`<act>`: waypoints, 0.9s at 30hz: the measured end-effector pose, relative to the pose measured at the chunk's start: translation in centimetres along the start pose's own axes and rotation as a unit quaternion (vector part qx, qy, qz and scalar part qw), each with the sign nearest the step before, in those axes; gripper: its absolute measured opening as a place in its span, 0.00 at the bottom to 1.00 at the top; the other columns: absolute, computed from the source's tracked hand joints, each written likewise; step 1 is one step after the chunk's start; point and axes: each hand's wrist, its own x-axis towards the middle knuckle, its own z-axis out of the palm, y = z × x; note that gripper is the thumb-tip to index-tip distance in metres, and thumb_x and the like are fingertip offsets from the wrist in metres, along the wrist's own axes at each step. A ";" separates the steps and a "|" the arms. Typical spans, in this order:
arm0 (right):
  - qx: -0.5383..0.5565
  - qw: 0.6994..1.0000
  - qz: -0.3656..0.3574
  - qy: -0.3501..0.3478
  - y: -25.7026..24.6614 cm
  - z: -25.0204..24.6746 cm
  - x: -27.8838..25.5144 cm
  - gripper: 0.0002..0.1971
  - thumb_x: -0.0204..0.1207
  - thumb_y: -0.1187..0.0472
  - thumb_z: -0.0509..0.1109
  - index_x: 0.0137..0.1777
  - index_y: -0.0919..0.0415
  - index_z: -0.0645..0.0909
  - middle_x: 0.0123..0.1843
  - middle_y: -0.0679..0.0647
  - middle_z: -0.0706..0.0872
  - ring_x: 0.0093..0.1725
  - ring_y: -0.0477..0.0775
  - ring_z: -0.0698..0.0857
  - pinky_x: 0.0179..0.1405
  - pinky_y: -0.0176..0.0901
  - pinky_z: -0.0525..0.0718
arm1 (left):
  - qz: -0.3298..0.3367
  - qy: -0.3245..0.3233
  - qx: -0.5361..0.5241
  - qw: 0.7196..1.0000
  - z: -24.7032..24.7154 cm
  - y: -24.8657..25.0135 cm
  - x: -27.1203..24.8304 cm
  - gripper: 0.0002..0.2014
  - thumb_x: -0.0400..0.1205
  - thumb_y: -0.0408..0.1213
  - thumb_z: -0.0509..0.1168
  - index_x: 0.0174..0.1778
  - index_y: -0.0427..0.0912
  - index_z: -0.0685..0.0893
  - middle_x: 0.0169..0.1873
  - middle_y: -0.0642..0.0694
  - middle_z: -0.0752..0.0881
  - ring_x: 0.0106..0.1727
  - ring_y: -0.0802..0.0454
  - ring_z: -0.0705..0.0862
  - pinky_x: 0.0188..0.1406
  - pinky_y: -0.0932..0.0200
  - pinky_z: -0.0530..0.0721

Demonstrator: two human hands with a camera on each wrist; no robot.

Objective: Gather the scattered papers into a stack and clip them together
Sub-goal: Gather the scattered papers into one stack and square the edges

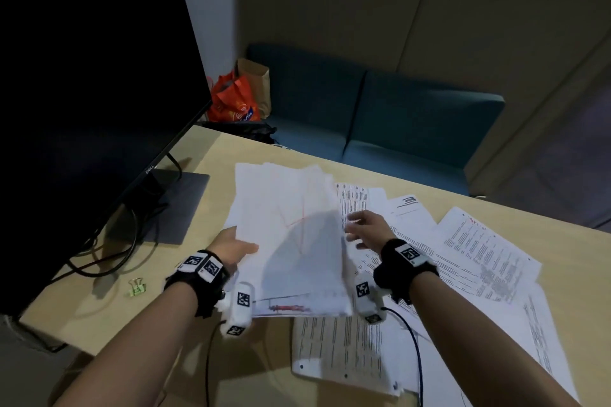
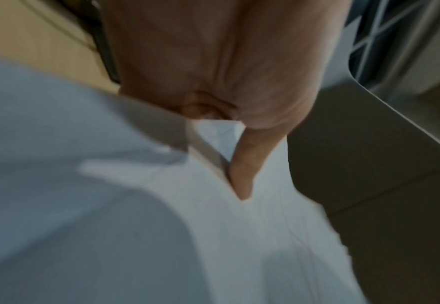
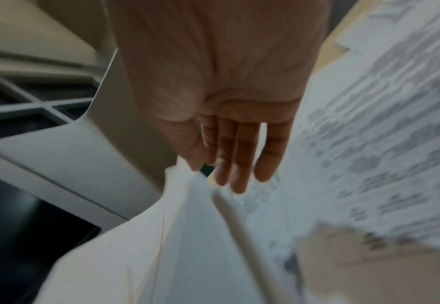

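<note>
Left hand [image 1: 231, 246] pinches paper stack [image 1: 294, 241] by its left edge, right hand [image 1: 368, 228] open beside its right edge, loose sheets [image 1: 479, 241] scattered right, green binder clip [image 1: 137, 286] left by monitor [image 1: 82, 76].

One held paper stack [image 1: 291, 235], one green binder clip [image 1: 138, 286], one monitor [image 1: 86, 82].

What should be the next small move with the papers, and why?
Probably the right hand, open beside the stack that the left hand holds, should pick up the nearest loose sheet and add it. Several sheets remain spread on the table, and the green clip lies unused.
</note>
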 end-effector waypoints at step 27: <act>-0.599 0.797 0.071 -0.013 6.4 3.2 -1.2 0.37 0.75 0.51 0.69 0.79 0.68 0.60 0.79 0.69 0.65 0.71 0.71 0.77 0.64 0.57 0.82 | -0.029 0.085 0.176 0.980 -3.5 -3.2 -2.1 0.16 0.75 0.20 0.61 0.57 0.33 0.83 0.44 0.40 0.83 0.48 0.43 0.80 0.52 0.57 0.74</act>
